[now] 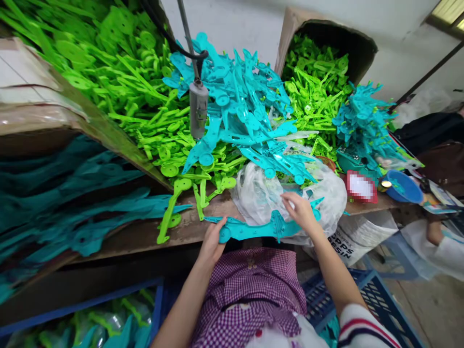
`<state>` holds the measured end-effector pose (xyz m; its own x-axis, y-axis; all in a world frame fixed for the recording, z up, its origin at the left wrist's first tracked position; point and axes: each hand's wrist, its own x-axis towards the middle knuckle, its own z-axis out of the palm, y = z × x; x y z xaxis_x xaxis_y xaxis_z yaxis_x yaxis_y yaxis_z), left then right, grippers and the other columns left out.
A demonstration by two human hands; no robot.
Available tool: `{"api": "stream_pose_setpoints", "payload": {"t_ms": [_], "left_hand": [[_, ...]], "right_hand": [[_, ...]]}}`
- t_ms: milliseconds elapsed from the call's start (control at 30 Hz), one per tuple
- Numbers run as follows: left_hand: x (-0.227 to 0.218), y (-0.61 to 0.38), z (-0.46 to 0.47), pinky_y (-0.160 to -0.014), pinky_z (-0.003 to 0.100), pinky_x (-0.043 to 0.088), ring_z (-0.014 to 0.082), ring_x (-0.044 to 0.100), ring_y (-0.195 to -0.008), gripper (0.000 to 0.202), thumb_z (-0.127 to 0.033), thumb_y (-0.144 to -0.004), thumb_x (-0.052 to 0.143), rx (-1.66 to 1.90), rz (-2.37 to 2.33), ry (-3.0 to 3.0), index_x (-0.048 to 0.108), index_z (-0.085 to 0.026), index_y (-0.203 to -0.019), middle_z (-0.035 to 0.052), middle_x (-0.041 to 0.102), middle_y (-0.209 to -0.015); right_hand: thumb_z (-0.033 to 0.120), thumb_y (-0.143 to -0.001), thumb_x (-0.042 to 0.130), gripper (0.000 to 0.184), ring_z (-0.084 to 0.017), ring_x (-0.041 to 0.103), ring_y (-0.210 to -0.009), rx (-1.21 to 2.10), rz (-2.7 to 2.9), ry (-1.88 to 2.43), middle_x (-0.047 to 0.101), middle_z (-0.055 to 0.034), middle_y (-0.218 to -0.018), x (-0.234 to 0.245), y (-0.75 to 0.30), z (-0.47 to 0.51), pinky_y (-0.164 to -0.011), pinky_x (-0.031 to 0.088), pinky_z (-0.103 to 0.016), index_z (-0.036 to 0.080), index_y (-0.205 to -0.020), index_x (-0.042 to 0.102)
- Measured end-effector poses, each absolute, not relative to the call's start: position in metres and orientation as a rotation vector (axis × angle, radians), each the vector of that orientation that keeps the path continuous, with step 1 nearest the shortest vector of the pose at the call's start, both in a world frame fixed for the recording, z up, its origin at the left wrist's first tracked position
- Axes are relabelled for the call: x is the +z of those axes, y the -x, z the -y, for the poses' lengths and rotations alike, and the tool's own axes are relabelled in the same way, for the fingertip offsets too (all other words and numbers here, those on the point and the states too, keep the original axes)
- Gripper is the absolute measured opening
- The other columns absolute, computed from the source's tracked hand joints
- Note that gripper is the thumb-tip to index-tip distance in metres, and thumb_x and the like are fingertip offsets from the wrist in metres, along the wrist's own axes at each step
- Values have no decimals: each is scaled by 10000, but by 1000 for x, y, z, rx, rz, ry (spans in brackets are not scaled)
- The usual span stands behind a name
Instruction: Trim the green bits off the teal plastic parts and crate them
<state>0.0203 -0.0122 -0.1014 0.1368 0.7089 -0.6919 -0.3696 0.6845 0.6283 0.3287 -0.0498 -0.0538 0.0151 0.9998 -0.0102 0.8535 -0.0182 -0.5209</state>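
Observation:
A long turquoise plastic part (250, 231) lies across the table's front edge, with a small upright piece near its middle. My left hand (213, 241) grips its left end between thumb and fingers. Above the part's right half is my right hand (300, 210), its fingertips pinched together over a clear plastic bag (253, 186). Whatever small thing they may hold cannot be made out. Just behind the hands, a heap of turquoise plastic parts (235, 96) rests on many bright green parts (152, 116).
A grey electric screwdriver (198, 108) hangs over the heap. Turquoise parts (90, 212) fill a shelf at left. To the right are a blue bowl (404, 186) and another person's hand (434, 233). Blue crates (380, 304) stand below the table.

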Motion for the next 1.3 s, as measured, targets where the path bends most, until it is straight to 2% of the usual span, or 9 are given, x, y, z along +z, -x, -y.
{"api": "stream_pose_setpoints", "payload": {"t_ms": [167, 267, 367, 467, 567, 667, 767, 1000, 1300], "left_hand": [[-109, -23, 8, -688, 261, 585, 189, 736, -829, 286, -289, -743, 796, 785, -1206, -301, 678, -151, -964, 65, 764, -895], [-113, -22, 8, -683, 261, 584, 191, 736, -820, 296, -302, -747, 797, 781, -1197, -327, 680, -151, -973, 63, 765, -895], [-116, -23, 8, -698, 263, 582, 192, 737, -820, 299, -314, -742, 804, 796, -1196, -347, 676, -158, -963, 58, 765, -891], [-118, -23, 9, -712, 269, 581, 196, 737, -827, 318, -333, -740, 808, 797, -1184, -347, 670, -161, -969, 55, 763, -884], [-121, -22, 8, -716, 267, 579, 188, 735, -828, 345, -339, -739, 816, 795, -1175, -351, 662, -170, -998, 41, 759, -896], [-125, -20, 8, -731, 249, 575, 162, 727, -832, 366, -323, -727, 829, 802, -1178, -340, 664, -173, -1018, 27, 754, -913], [-129, -18, 9, -720, 221, 565, 134, 718, -815, 388, -313, -713, 843, 813, -1195, -325, 662, -176, -1028, 12, 749, -907], [-127, -19, 10, -716, 228, 562, 146, 719, -802, 390, -327, -707, 843, 820, -1180, -327, 661, -172, -1015, 16, 747, -891], [-120, -22, 8, -711, 254, 572, 173, 727, -812, 377, -323, -697, 846, 820, -1198, -321, 661, -176, -990, 22, 744, -873]], "right_hand": [[244, -1016, 415, 304, -241, 679, -1023, 440, 1728, 2562, 707, -134, -1110, -77, -332, -37, -849, 503, -319, 171, -1100, 698], [243, -1012, 426, 280, -251, 691, -965, 423, 1756, 2670, 704, -178, -1061, -83, -318, -58, -791, 495, -313, 147, -1082, 679], [278, -998, 481, 243, -263, 686, -980, 468, 1848, 2634, 693, -177, -1095, -83, -309, -62, -792, 497, -323, 157, -1143, 634], [373, -952, 583, 317, -265, 663, -1041, 574, 1933, 2545, 667, -140, -1186, -83, -310, -60, -826, 496, -321, 192, -1212, 578], [344, -934, 602, 332, -255, 637, -1090, 622, 1964, 2470, 634, -128, -1246, -86, -314, -61, -868, 479, -311, 193, -1226, 552], [241, -915, 577, 237, -249, 635, -1066, 658, 1915, 2437, 659, -130, -1170, -93, -318, -60, -879, 458, -306, 167, -1141, 585], [204, -906, 549, 249, -220, 630, -1042, 669, 1819, 2281, 672, -105, -1133, -103, -323, -54, -875, 443, -283, 164, -1150, 580], [235, -858, 520, 212, -187, 629, -892, 631, 1519, 2159, 688, -54, -1008, -117, -325, -45, -809, 433, -260, 182, -1050, 593], [330, -857, 489, 137, -180, 621, -801, 594, 1134, 2123, 673, -35, -886, -89, -299, -22, -763, 459, -255, 213, -902, 545]]}}
